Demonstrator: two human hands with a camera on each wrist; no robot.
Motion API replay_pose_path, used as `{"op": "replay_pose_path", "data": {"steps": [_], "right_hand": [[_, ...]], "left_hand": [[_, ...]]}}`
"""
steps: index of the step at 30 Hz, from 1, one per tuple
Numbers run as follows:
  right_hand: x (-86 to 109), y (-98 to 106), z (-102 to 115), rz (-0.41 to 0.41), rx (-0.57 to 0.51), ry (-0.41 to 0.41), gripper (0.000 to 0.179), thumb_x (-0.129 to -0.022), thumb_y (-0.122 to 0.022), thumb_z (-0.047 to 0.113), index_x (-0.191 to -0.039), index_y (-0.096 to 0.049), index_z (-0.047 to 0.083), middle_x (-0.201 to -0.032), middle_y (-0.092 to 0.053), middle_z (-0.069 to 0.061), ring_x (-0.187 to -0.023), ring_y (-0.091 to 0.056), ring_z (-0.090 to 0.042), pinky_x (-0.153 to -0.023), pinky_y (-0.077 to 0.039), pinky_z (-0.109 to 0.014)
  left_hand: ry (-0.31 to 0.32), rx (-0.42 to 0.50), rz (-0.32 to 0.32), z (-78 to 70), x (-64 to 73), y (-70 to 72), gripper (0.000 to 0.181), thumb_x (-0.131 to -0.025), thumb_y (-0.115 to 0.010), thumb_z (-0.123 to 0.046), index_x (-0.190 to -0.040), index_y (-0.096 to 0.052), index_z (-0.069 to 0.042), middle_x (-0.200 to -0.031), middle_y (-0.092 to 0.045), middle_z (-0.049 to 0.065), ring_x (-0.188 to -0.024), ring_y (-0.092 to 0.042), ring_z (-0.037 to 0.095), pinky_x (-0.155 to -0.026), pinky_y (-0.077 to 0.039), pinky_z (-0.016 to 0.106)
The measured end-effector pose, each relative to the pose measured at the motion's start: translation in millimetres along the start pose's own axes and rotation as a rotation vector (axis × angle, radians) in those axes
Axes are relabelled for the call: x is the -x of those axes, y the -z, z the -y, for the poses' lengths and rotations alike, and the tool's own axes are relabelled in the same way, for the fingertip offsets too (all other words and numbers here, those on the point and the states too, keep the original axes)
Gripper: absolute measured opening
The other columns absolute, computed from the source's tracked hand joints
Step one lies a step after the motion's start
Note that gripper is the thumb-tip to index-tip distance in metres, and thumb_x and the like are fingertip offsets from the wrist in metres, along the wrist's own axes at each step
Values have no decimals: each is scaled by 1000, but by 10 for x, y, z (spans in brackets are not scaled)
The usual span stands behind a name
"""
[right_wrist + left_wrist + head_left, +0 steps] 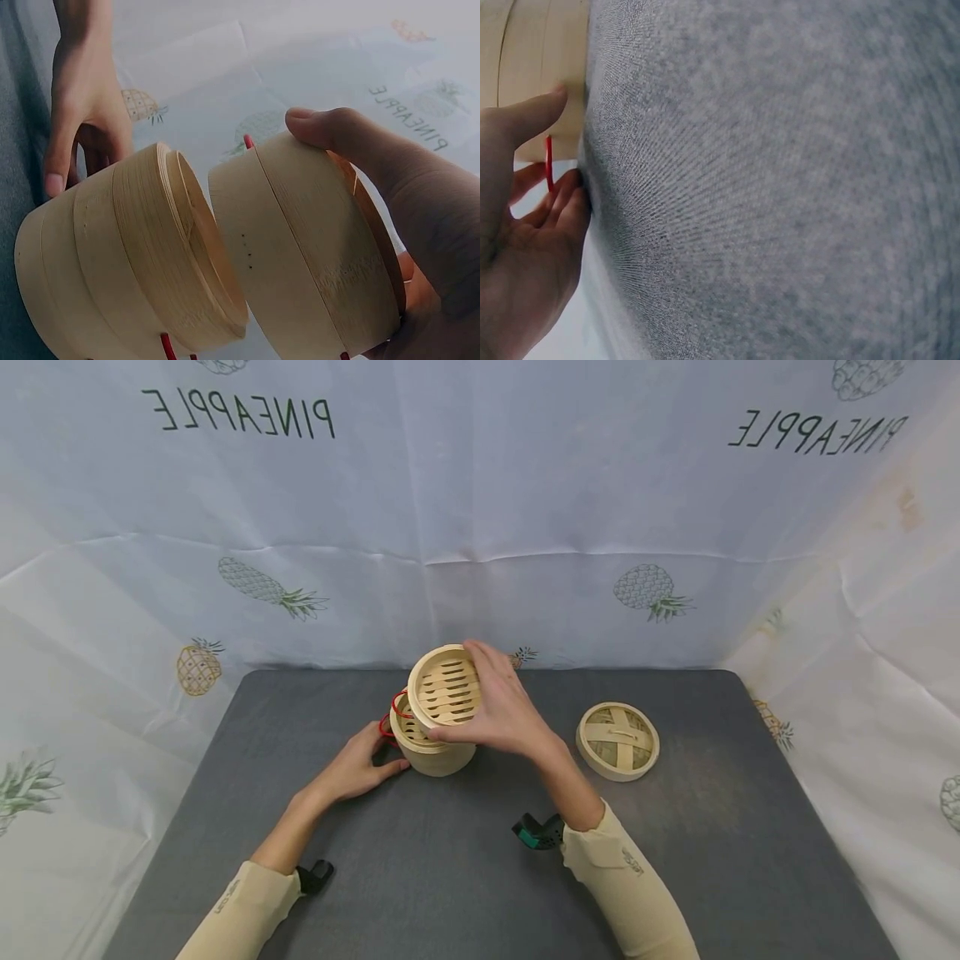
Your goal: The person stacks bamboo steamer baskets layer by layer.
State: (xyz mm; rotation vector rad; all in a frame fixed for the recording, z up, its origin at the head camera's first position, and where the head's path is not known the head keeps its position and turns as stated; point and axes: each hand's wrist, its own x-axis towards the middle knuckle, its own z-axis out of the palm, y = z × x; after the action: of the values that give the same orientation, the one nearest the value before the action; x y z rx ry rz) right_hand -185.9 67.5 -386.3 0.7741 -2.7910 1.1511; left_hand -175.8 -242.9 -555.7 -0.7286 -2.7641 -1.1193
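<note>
Firmly enough, the right hand [504, 706] grips an upper bamboo basket [442, 687] by its rim and wall, holding it tilted just above the lower bamboo basket [438, 762]; whether the two touch I cannot tell. Down on the dark table [420, 877], the left hand [357, 767] sits loosely at the lower basket's side, thumb against its wall, fingers near a red handle [550, 161]. Rightward, apart, lies a woven lid [618, 742].

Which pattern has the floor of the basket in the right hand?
The basket floor is pale with rows of dark slots; the head view shows it best.
</note>
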Motion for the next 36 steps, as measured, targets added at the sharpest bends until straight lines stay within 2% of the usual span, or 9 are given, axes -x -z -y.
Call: {"op": "replay_pose_path", "data": {"steps": [3, 8, 10, 12, 14, 16, 23, 30, 36], "right_hand": [[-17, -23, 25, 7, -6, 2, 131, -70, -97, 57, -172, -28, 14, -177, -31, -11, -166, -27, -36, -131, -33, -63], [-36, -48, 60, 0, 1, 7, 131, -68, -98, 57, -171, -29, 13, -176, -33, -11, -165, -28, -38, -130, -34, -63], [-43, -57, 70, -5, 5, 12, 131, -68, -98, 56, -171, -30, 12, -175, -34, -11, -165, -29, -38, -130, -35, -63], [-50, -65, 84, -3, 7, 17, 131, -68, -98, 56, -171, -30, 12, -175, -34, -12, -164, -29, -38, -130, -35, -62], [-58, -74, 96, 3, 8, 19, 131, -68, -98, 56, -171, -30, 11, -175, -34, -12, -164, -29, -38, -130, -34, -62], [-68, -83, 108, 10, 7, 18, 131, -69, -98, 57, -171, -29, 11, -175, -33, -12, -164, -29, -37, -131, -34, -61], [-97, -127, 130, 19, 20, 14, 131, -69, -96, 58, -171, -29, 12, -176, -33, -11, -163, -31, -36, -130, -36, -60], [-119, -180, 133, 29, 18, 13, 130, -71, -96, 58, -171, -28, 11, -176, -32, -10, -163, -32, -36, -129, -37, -60], [-142, -223, 148, 35, 20, 5, 129, -71, -96, 58, -171, -29, 10, -176, -33, -11, -162, -33, -38, -129, -37, -60]], "left_hand": [[-22, -22, -8, 18, 4, 0, 69, -95, -85, -42, -152, -58, -15, -133, -68, 13, -123, -66, 29, -103, -55, 42], [5, 40, 14, -301, -8, 145, 69, -93, -86, -28, -151, -58, -5, -132, -67, 23, -125, -65, 41, -105, -55, 59], [11, 50, 20, -334, -6, 166, 68, -94, -85, -28, -152, -57, -5, -133, -66, 23, -126, -65, 40, -106, -54, 59], [11, 46, 15, -328, 3, 163, 67, -94, -85, -28, -152, -58, -6, -132, -67, 23, -125, -65, 40, -106, -55, 59], [-9, 30, 7, -235, 12, 130, 66, -96, -83, -34, -152, -58, -10, -131, -67, 20, -123, -66, 34, -105, -56, 50], [-23, 23, -5, -183, 17, 104, 65, -97, -83, -38, -152, -59, -13, -130, -67, 19, -122, -66, 33, -103, -56, 47], [4, 50, -4, -290, 10, 121, 67, -93, -85, -32, -150, -60, -9, -133, -67, 21, -124, -66, 43, -103, -53, 66], [-12, 20, -19, -113, 14, 43, 70, -94, -86, -40, -152, -60, -12, -135, -66, 18, -126, -66, 36, -104, -56, 50], [-30, 36, -12, -125, 11, 60, 69, -95, -84, -38, -154, -58, -11, -138, -65, 20, -128, -64, 38, -105, -55, 53]]}}
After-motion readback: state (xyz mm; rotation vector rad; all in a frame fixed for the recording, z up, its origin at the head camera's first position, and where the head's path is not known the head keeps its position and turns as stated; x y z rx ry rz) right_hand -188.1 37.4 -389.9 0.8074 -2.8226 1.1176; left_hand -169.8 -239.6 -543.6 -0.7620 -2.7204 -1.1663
